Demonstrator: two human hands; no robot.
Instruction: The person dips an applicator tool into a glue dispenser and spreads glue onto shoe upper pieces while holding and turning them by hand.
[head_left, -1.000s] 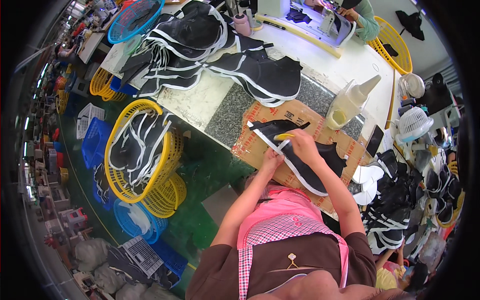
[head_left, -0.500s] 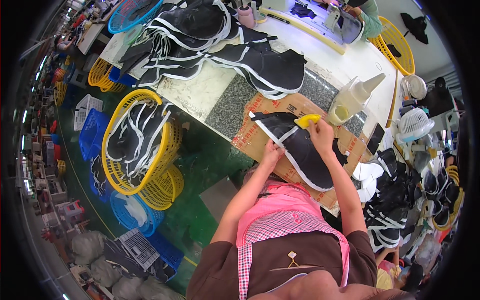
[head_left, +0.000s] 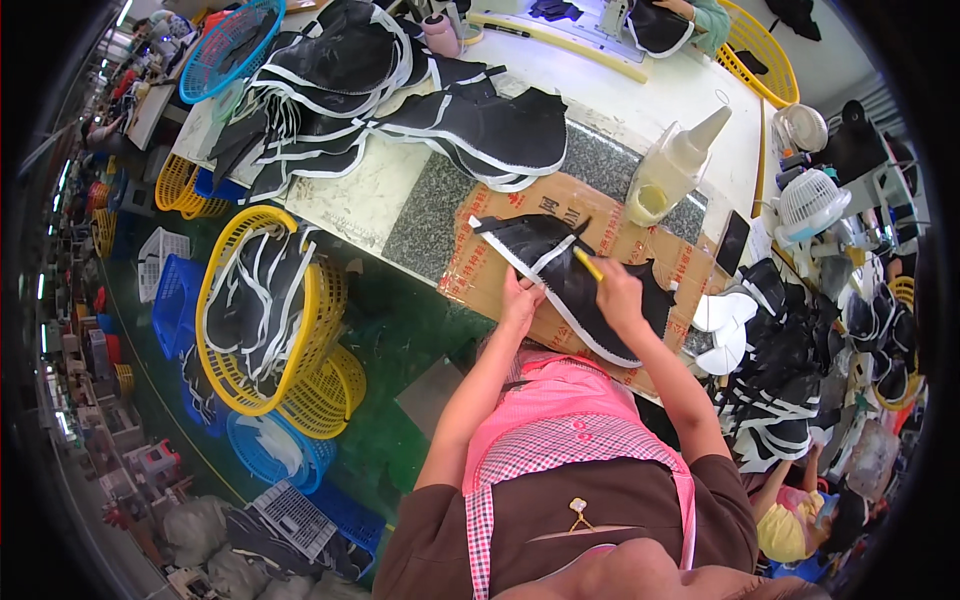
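On the desk (head_left: 380,195) a cardboard sheet (head_left: 640,240) carries the black shoe upper (head_left: 575,285). Our left hand (head_left: 520,298) presses flat on its near left edge; our right hand (head_left: 617,295), just right, grips a yellow brush (head_left: 587,264) over it.

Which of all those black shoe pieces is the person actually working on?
The black piece with white edging lying alone on the brown cardboard. The left hand presses it down and the right hand holds a yellow tool over it; the others sit piled up.
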